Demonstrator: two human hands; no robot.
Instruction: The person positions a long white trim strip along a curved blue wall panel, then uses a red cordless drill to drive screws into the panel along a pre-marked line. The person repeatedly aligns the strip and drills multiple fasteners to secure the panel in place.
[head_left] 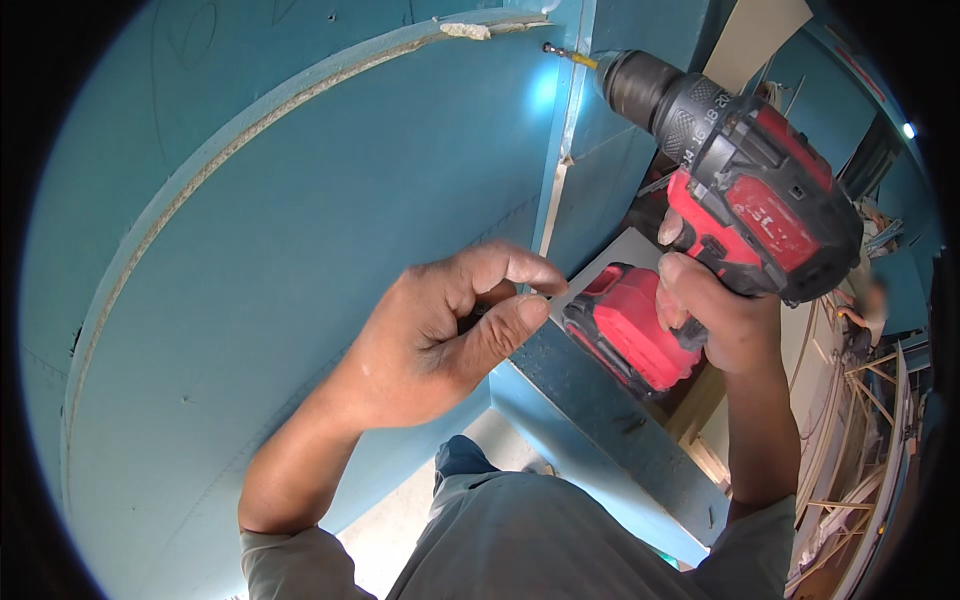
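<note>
My right hand (715, 310) is wrapped around the handle of a red and black cordless drill (770, 200), index finger at the trigger. Its red battery pack (635, 330) hangs below the grip. A yellow bit (583, 61) sticks out of the chuck, with a small dark piece at its tip that may be a screw. The tip is close to the upper end of a curved board strip (230, 145) on the blue-green wall panel (330, 240). In front of the panel, my left hand (430, 335) is curled, thumb near the index finger; the palm's contents are mostly hidden.
A vertical panel edge (553, 195) runs down beside the drill tip. Below the battery lies a long blue-green ledge (620, 430). Wooden strips and debris (850, 450) are heaped at the right, where another person (872, 308) appears small in the distance. White chips (466, 31) cling to the curved strip.
</note>
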